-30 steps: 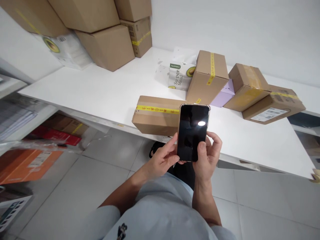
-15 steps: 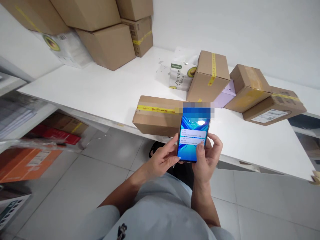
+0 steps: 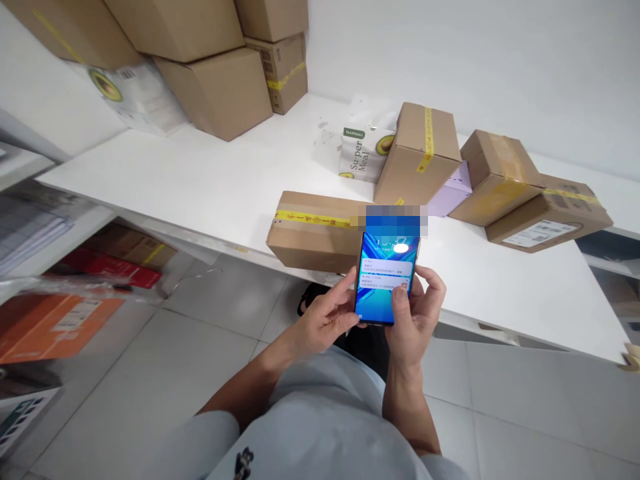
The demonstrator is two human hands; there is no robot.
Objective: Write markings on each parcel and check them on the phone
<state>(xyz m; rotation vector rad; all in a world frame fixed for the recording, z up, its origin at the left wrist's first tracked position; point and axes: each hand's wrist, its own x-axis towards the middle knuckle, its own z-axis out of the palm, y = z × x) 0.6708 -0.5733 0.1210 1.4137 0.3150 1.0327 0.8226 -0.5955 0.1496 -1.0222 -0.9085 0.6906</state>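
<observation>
1. Left hand [image 3: 320,322]: fingers closed on phone [image 3: 376,304]'s left edge.
2. Right hand [image 3: 413,320]: fingers curled round its right side, thumb over its front.
3. Phone: held by table [image 3: 240,183]'s near edge.
4. Seemingly checking it; tapping needs steady hold.

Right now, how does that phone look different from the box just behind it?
The phone is held up by the left hand and right hand, while the box rests on the table. The phone is thin and flat; the box is deep and bulkier. The phone has a lit, mostly blue screen, whereas the box is brown with yellow tape. Both are roughly rectangular.
</observation>
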